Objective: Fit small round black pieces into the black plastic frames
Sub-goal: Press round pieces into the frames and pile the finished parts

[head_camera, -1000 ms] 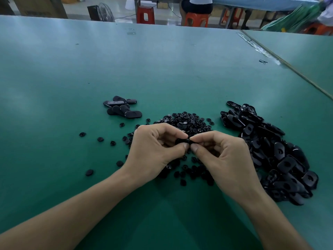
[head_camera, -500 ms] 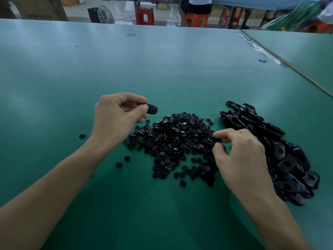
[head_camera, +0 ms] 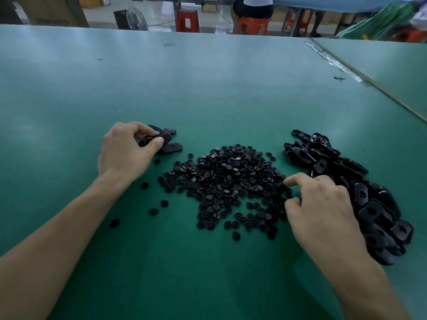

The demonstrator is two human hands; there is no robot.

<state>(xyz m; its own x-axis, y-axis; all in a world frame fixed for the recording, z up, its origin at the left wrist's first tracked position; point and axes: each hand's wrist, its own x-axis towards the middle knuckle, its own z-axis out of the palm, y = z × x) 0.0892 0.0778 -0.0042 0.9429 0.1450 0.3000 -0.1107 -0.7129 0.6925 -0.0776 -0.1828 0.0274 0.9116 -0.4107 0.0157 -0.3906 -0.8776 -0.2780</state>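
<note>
the frame (head_camera: 164, 137) is pinched between the thumb and curled left fingers (head_camera: 141, 128), low over the small stack (head_camera: 172, 147) of frames toward the left edge of the tabletop (head_camera: 208, 88). i can't see its hole, so i can't tell if a round piece sits flush in it. if it is only half seated, letting go onto the stack could jar it loose. a careless drop could also slide the stack apart.

the pile of pieces (head_camera: 231, 179) lies mid-tabletop. my right fingers (head_camera: 298, 180) hover curled at its right side, with index and thumb apart. whether they already have a piece i cannot tell. the pieces lie thick and overlapping, so i may lift two at once or flick some toward the near edge.

the heap of frames (head_camera: 360, 195) is just beside that hand, toward the right edge. a nudge from my knuckles could spill frames into the pieces. a few strays (head_camera: 153, 211) lie near my left forearm, which could sweep them off.
</note>
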